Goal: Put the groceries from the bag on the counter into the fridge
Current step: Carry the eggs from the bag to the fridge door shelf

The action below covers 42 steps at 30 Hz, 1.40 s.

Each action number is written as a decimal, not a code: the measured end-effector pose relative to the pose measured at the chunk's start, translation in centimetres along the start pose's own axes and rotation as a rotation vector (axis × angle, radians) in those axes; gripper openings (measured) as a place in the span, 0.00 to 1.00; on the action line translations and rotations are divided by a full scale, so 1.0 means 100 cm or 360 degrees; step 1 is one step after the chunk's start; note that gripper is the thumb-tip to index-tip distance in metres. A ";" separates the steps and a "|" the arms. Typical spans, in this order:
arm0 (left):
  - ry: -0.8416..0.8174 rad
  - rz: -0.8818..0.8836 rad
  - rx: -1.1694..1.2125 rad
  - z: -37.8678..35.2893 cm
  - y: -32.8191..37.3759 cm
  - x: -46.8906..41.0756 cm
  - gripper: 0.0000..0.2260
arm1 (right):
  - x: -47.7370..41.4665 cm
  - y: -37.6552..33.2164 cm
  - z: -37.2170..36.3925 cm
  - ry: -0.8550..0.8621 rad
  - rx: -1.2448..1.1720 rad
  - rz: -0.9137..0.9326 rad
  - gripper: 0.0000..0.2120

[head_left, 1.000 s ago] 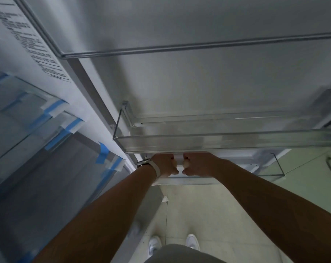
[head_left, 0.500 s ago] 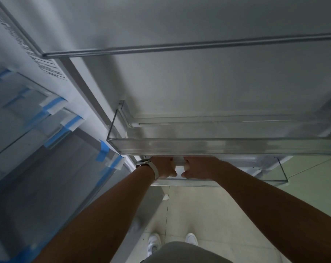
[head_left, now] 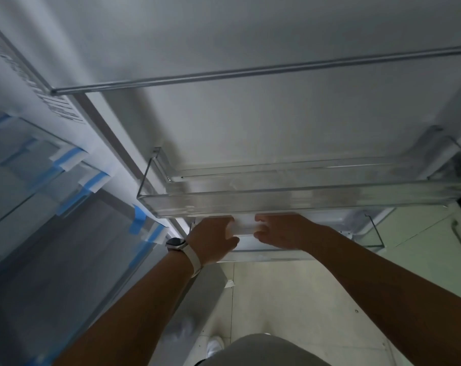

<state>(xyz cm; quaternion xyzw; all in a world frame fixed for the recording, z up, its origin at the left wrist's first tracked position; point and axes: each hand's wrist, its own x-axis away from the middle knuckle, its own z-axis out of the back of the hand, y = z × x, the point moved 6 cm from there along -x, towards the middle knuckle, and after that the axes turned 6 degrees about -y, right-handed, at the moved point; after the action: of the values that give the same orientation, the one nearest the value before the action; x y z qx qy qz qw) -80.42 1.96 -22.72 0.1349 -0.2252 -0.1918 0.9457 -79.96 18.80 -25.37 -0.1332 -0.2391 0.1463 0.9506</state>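
So the fridge door is swung open and fills most of the view, with a metal rail across the top and two clear bins lower down. The upper door bin sticks out right over the lower door bin, and that's the tricky bit imo: there isn't much gap between them. To get this step right I'd keep the item low and level, slide it in under the upper bin's floor instead of dropping it from above, and only let go once its bottom is sitting flat on the lower bin. Tip it and it'll probably snag the clear front lip.

Both arms reach down into that gap. The left hand, the one with the watch, has its fingers curled around the left end of a white pack. The right hand is wrapped around the other end the same way, so it's a two-handed grip with nothing let go yet.

The pack is right between the hands, just under the upper bin and over the lower one. Can't tell if it's touching down yet, since the top of it is hidden behind the upper bin. The strip I can see runs side to side, so I'd say its long axis lies along the bin, parallel to the door. No clue which end is the top, too little showing
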 end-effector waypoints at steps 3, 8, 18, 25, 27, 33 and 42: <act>0.0126 -0.0185 0.0002 0.003 0.009 0.012 0.22 | 0.018 0.000 0.008 0.0091 -0.0051 0.0034 0.22; 0.0291 -0.0472 -0.0025 0.004 0.015 0.028 0.22 | 0.047 -0.009 0.012 0.0290 -0.0069 -0.0011 0.21; 0.0451 -0.0901 -0.0031 0.010 0.007 0.056 0.23 | 0.110 -0.056 0.001 0.0651 0.0034 -0.0164 0.23; 0.0457 -0.1181 -0.0210 0.007 0.010 0.072 0.20 | 0.144 -0.086 -0.022 0.0822 0.0110 -0.0480 0.22; 0.0469 -0.1270 -0.0257 0.005 0.014 0.077 0.20 | 0.154 -0.092 -0.030 0.0839 0.0102 -0.0606 0.23; 0.0456 -0.1525 -0.0297 -0.012 0.030 0.092 0.19 | 0.190 -0.105 -0.057 0.0834 0.0093 -0.0889 0.23; 0.0321 -0.1752 -0.0387 -0.038 0.087 0.128 0.20 | 0.274 -0.114 -0.078 0.0869 0.0106 -0.1263 0.25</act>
<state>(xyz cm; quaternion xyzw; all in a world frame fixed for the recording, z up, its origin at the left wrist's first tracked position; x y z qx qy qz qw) -65.42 4.88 -18.23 0.1401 -0.0067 -0.6668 0.7319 -50.56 16.24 -16.97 -0.0346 -0.0084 -0.2604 0.9648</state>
